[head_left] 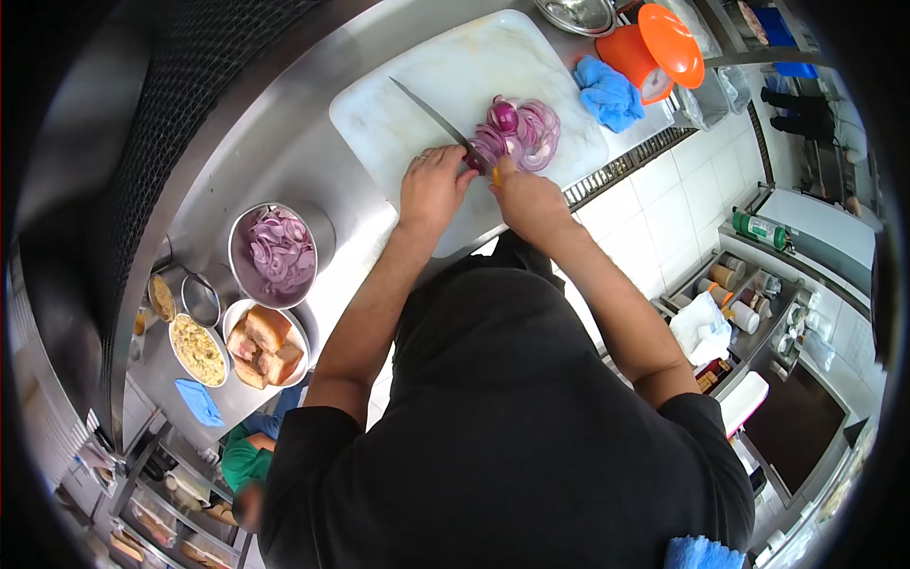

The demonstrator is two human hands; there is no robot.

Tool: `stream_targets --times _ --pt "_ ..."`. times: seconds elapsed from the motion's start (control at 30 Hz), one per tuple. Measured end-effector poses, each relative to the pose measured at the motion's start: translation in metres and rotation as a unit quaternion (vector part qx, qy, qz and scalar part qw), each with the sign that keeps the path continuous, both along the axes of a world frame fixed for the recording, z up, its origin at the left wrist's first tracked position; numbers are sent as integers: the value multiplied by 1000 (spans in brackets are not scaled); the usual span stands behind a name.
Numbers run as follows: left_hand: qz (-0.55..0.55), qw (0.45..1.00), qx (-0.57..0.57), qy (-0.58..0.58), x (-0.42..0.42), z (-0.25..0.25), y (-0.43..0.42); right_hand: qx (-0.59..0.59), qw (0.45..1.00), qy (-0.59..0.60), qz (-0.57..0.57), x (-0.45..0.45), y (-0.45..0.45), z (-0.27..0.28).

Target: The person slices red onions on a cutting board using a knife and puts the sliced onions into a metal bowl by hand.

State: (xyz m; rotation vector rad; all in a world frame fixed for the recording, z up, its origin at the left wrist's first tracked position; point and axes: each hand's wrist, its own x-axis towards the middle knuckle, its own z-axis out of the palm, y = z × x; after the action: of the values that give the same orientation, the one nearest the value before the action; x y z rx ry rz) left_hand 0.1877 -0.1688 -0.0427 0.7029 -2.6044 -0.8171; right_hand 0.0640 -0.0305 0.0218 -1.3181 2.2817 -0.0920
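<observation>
A long kitchen knife [431, 112] lies across the white cutting board [398, 114], its tip toward the far left. My right hand [533, 201] is closed around its yellow handle, of which only a bit shows. My left hand [434, 188] has its fingers bent and the thumb drawn in on a piece of red onion [474, 161], close beside the blade. The blade partly covers that piece. Just beyond both hands is a loose heap of sliced red onion [538, 133], with a rounder purple piece on top.
To the left on the steel counter [355, 223], a metal pot [237, 267] holds sliced onion. Nearby are a bowl of bread-like chunks [267, 346], an oval dish of yellowish food [199, 351] and a blue cloth [199, 402]. Another cloth [609, 93] and an orange container [627, 57] stand right. A green-sleeved person [245, 463] is lower left.
</observation>
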Motion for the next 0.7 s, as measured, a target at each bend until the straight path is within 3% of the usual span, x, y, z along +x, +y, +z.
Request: stream_targets --times 0.2,0.7 --pt "4 1000 -1 8 0 -1 2 23 1000 11 14 6 13 37" --pt "1 1000 -19 6 2 -4 3 14 1000 5 2 11 14 8"
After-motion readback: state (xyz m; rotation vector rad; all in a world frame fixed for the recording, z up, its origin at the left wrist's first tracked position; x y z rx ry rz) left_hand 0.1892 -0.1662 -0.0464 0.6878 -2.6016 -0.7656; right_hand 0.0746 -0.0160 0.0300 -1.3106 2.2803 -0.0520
